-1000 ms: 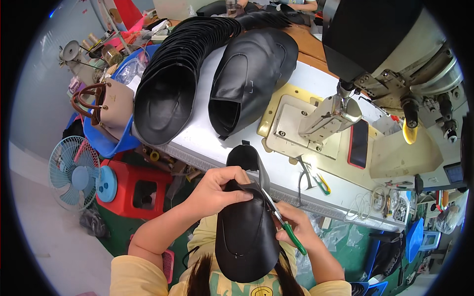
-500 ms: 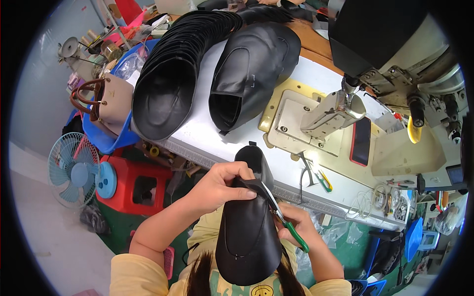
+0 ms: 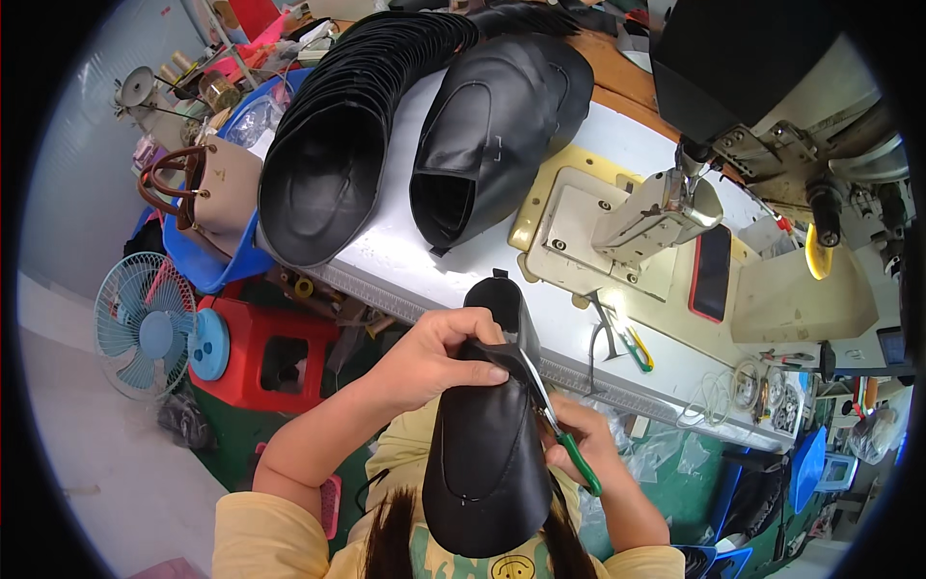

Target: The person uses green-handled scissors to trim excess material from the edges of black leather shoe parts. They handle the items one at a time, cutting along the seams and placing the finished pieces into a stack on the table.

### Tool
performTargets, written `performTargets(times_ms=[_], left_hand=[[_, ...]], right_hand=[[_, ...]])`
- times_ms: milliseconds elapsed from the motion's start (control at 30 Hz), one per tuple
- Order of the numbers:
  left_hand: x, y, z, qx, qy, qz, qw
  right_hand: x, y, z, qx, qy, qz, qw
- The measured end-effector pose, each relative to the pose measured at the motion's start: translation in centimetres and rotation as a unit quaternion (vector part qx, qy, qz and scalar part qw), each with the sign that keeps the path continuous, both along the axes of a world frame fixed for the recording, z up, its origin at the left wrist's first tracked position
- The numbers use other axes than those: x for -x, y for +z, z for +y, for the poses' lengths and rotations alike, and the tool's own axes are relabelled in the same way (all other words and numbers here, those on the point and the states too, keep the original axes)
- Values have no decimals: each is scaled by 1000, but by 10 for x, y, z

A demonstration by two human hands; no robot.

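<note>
Black leather is the material in hand: a curved shoe upper piece (image 3: 487,454) sits at lower centre of the frame, just in front of the table edge and over the person's lap. The left hand (image 3: 434,357) grips its upper rim, fingers curled together and clamped on the leather, thumb across the top. The right hand (image 3: 584,444), just right of the piece, is closed round the green handles of a pair of scissors (image 3: 550,415); the blades lie against the leather's right edge, and whether they are parted cannot be told.

On the white table (image 3: 405,261), upper centre, lies a long nested row of black leather uppers (image 3: 338,145), and beside it, touching, a second stack of black pieces (image 3: 492,125). To the right stands a cream sewing machine (image 3: 656,207) on a yellowish base plate; a dark phone (image 3: 712,273) lies flat just right of it. A second, green-handled tool (image 3: 632,345) rests near the table's front edge.

At left of the frame: a tan handbag with brown handles (image 3: 207,188) in a blue tub, a red plastic stool (image 3: 275,352) below the table, and a light-blue floor fan (image 3: 143,323). No readable package or sign stands out.
</note>
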State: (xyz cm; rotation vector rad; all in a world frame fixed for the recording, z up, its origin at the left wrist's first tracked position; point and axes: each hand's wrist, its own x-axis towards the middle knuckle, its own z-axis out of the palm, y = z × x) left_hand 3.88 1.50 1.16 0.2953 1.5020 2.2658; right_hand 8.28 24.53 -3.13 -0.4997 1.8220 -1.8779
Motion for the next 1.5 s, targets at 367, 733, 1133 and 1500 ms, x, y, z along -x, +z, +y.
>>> performTargets(times_ms=[367,733,1133,1500], left_hand=[[0,1,2,21,-14,-2,1000],[2,-6,-2,30,-26,-4,999],[5,4,-8,137,-76,37,987],[16,26,-13,240,-86,189,948]], right_hand=[[-2,7,3,-23,-4,12,1000],[-10,-1,1,-31,-43,31,998],[-14,14,11,-112,-48,76,990],[-17,11,27,-144,-18,67,987]])
